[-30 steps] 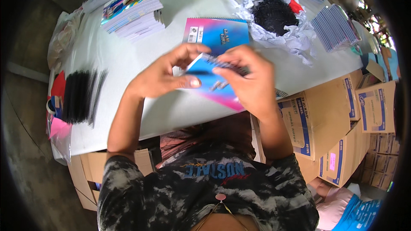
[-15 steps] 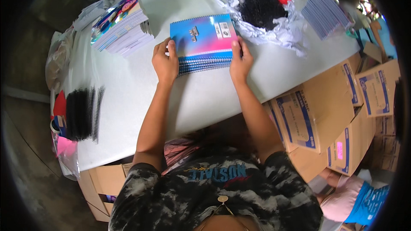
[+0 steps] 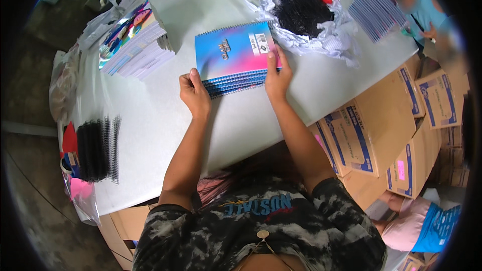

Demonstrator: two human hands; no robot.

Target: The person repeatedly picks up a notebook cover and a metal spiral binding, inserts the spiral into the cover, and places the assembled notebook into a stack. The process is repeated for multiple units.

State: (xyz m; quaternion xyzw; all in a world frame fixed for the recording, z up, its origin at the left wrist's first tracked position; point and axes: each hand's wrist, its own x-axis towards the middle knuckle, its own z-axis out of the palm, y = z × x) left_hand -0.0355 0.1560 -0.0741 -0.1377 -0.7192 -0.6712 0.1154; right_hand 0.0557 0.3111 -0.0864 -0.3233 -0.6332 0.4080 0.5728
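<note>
A stack of spiral notebooks (image 3: 236,62) with blue and pink covers lies on the white table in front of me. My left hand (image 3: 196,93) is closed at the stack's near left corner, thumb up and fingers curled against the edge. On the right side, my right hand (image 3: 278,78) grips the stack, its thumb on the top cover and its fingers along the side. The covers carry a white label near the far right corner. Wire coils of several notebooks show along the near edge, and another coil runs along the far edge.
Black binding coils (image 3: 95,148) lie at the table's left. Stacked printed sheets (image 3: 135,42) stand far left. Crumpled paper (image 3: 341,42) surrounds a black coil bundle (image 3: 304,12). More notebooks (image 3: 376,12) sit far right. Cardboard boxes (image 3: 386,125) and two people (image 3: 427,12) are on the right.
My left hand has slid nearer along the stack's left side, its thumb leaving the cover's edge. The view has shifted slightly, and a person in blue shows more at the far right.
</note>
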